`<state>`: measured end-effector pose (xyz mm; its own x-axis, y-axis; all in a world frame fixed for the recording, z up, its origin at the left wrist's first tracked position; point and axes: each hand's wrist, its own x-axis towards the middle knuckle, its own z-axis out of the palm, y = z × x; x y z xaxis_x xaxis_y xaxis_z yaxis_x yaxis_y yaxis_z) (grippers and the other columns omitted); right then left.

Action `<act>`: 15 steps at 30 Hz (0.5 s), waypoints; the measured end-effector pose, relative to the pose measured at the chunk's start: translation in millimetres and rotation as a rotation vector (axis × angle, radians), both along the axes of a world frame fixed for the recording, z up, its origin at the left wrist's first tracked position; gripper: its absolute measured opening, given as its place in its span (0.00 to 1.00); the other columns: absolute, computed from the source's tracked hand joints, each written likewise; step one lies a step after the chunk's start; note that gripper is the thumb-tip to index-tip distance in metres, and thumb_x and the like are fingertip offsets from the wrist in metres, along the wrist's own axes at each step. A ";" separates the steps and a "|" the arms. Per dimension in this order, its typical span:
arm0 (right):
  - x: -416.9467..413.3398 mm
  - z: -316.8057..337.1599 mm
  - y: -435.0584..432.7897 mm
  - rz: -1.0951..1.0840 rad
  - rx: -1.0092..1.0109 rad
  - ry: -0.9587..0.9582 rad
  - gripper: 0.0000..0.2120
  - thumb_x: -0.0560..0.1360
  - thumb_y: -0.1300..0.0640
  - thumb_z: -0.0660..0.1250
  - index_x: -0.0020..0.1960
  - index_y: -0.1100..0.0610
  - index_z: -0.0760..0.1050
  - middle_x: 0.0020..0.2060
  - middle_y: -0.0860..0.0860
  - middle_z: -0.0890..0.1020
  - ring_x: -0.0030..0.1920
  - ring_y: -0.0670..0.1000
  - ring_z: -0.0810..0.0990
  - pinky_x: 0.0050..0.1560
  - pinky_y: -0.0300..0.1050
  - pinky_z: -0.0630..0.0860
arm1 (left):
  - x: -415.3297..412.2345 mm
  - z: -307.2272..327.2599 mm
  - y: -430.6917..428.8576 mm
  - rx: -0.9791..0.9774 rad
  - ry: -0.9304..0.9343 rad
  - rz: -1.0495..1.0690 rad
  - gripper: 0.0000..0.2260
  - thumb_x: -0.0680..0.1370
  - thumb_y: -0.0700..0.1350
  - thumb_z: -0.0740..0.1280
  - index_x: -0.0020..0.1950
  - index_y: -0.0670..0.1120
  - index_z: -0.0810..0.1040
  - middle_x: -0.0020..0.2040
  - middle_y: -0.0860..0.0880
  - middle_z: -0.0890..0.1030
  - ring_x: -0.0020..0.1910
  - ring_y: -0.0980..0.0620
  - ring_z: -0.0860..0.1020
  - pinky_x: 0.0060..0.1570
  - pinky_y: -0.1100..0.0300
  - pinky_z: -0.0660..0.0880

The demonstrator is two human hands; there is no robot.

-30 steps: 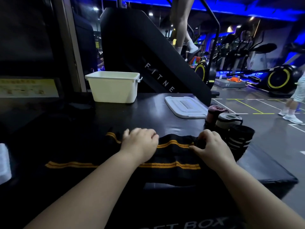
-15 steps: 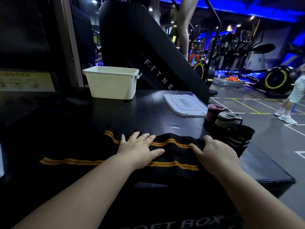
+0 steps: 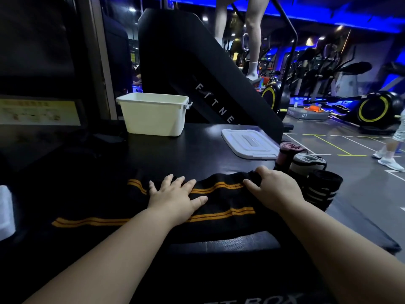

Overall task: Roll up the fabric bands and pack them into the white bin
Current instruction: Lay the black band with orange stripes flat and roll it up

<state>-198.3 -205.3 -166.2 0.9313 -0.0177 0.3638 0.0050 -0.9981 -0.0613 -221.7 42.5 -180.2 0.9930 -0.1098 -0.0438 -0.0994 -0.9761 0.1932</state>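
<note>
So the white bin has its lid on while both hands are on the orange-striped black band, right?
No: the head view shows the lid off, lying flat right of the white bin. The left hand and right hand are on the band.

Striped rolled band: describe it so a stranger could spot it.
On the black padded box, find the right edge near the white lid. Of three rolled bands standing there, the striped band is nearest: black with pale stripes, not maroon or grey.

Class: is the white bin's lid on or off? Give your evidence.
Off. The white bin stands open-topped; the lid lies flat on the black surface to its right, apart from it.
</note>
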 end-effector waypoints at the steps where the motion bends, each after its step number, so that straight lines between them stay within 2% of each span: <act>1: -0.1 -2.8 -0.5 -0.015 0.000 0.025 0.23 0.75 0.33 0.58 0.55 0.52 0.72 0.49 0.54 0.82 0.52 0.58 0.80 0.43 0.47 0.70 | -0.7 -0.2 -0.5 0.002 -0.032 -0.010 0.29 0.79 0.68 0.49 0.78 0.60 0.53 0.80 0.54 0.50 0.78 0.50 0.41 0.72 0.36 0.36; 3: -2.0 -7.8 -3.4 -0.051 0.049 0.057 0.25 0.74 0.31 0.58 0.57 0.51 0.72 0.51 0.53 0.82 0.54 0.58 0.80 0.45 0.47 0.72 | -0.9 -1.5 -2.0 0.007 -0.131 -0.088 0.24 0.81 0.63 0.51 0.77 0.61 0.57 0.80 0.55 0.51 0.78 0.51 0.40 0.72 0.38 0.33; 5: -3.9 -7.9 -6.8 -0.060 0.119 0.062 0.25 0.73 0.31 0.60 0.57 0.49 0.70 0.52 0.52 0.79 0.55 0.57 0.79 0.47 0.48 0.72 | 0.2 -3.0 -2.4 -0.032 -0.183 -0.202 0.20 0.83 0.56 0.53 0.76 0.62 0.60 0.79 0.58 0.54 0.78 0.55 0.44 0.74 0.45 0.35; 8: -6.2 -6.5 -10.0 -0.004 0.205 0.056 0.20 0.72 0.33 0.64 0.49 0.49 0.68 0.48 0.50 0.73 0.49 0.56 0.77 0.43 0.47 0.70 | 2.0 -2.9 -1.2 -0.118 -0.116 -0.247 0.20 0.84 0.51 0.53 0.75 0.63 0.61 0.77 0.62 0.59 0.77 0.59 0.52 0.75 0.52 0.41; 11: -7.0 -7.0 -13.2 0.027 0.229 0.117 0.17 0.74 0.35 0.64 0.44 0.49 0.71 0.46 0.48 0.70 0.45 0.53 0.74 0.42 0.45 0.67 | 1.5 -1.0 -1.1 -0.105 -0.128 -0.243 0.19 0.83 0.54 0.52 0.75 0.62 0.63 0.76 0.62 0.61 0.76 0.59 0.55 0.75 0.52 0.44; 15: -4.3 -9.0 -19.9 0.010 0.180 0.156 0.13 0.78 0.41 0.61 0.47 0.50 0.75 0.49 0.50 0.69 0.49 0.57 0.77 0.44 0.44 0.70 | -0.3 0.6 -2.9 -0.109 -0.154 -0.244 0.20 0.81 0.61 0.54 0.74 0.61 0.65 0.74 0.62 0.66 0.75 0.59 0.58 0.75 0.51 0.47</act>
